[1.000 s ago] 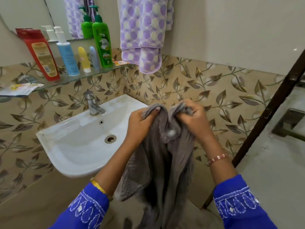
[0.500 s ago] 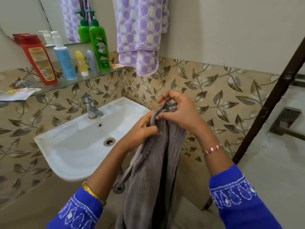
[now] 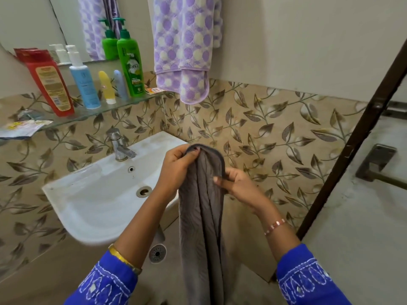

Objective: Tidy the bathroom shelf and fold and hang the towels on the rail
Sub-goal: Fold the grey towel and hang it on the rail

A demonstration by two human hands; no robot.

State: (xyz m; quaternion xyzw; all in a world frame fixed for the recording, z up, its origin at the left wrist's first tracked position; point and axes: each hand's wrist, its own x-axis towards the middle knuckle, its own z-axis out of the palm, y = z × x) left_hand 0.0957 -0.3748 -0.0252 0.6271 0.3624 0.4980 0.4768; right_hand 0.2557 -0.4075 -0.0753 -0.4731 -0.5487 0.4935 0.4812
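Observation:
A grey towel (image 3: 201, 216) hangs doubled in a long strip in front of me. My left hand (image 3: 176, 168) grips its top fold at the left. My right hand (image 3: 235, 186) pinches the towel's right edge a little lower. A purple and white spotted towel (image 3: 185, 45) hangs on the wall above, its rail out of view. On the glass shelf (image 3: 92, 113) to the left stand a red bottle (image 3: 50, 82), a blue bottle (image 3: 84, 84), a green pump bottle (image 3: 131, 64), a small yellow tube (image 3: 106, 86) and a pale blue tube (image 3: 120, 84).
A white washbasin (image 3: 88, 201) with a steel tap (image 3: 119, 144) sits below the shelf, left of my hands. Sachets (image 3: 19, 128) lie at the shelf's left end. A dark door frame (image 3: 356, 133) slants down the right side. A mirror (image 3: 55, 25) hangs above the shelf.
The towel was bunched between both hands at first. It now hangs straighter as a folded strip; my left hand has risen to the top fold and my right hand has slid down the edge.

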